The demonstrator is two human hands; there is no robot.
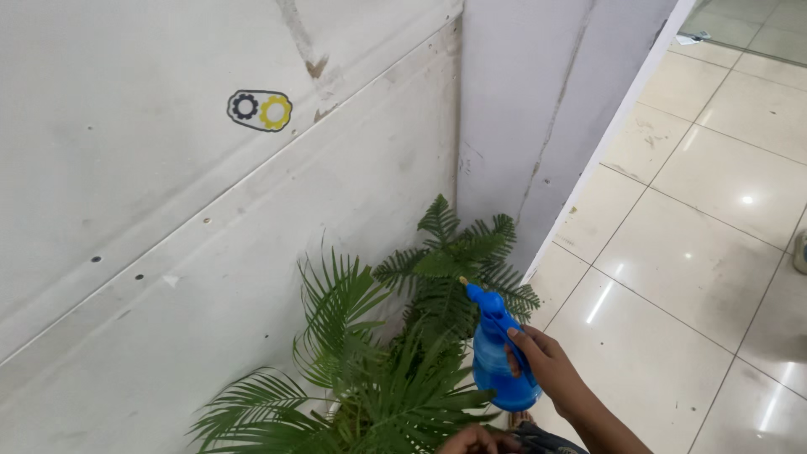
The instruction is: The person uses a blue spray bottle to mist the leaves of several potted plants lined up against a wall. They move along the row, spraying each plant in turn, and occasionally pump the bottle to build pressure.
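Blue spray bottle (498,360) — translucent plastic, with a darker blue pump head and a small pale nozzle tip — is held upright at the lower middle of the view, right against the fronds of a leafy green plant (395,353). The nozzle points up and to the left, toward the fern-like leaves at the back of the plant.

The right hand (546,363) is wrapped around the bottle's neck and upper body, fingers curled over the trigger side; how far the trigger is pressed cannot be made out. Its forearm runs off the bottom edge of the frame.

The left hand (472,440) shows only as a few knuckles at the very bottom edge, just beside the plant's lower fronds — whether it is open, closed or holding anything cannot be told. Next to it a bit of dark patterned cloth (542,439) is cut off too.

The plant's pot is hidden under the leaves. Behind stands a scuffed white wall (168,252) with a small gear-shaped sticker (260,110), meeting a grey corner panel (538,101). Glossy pale floor tiles (698,235) fill the right side.
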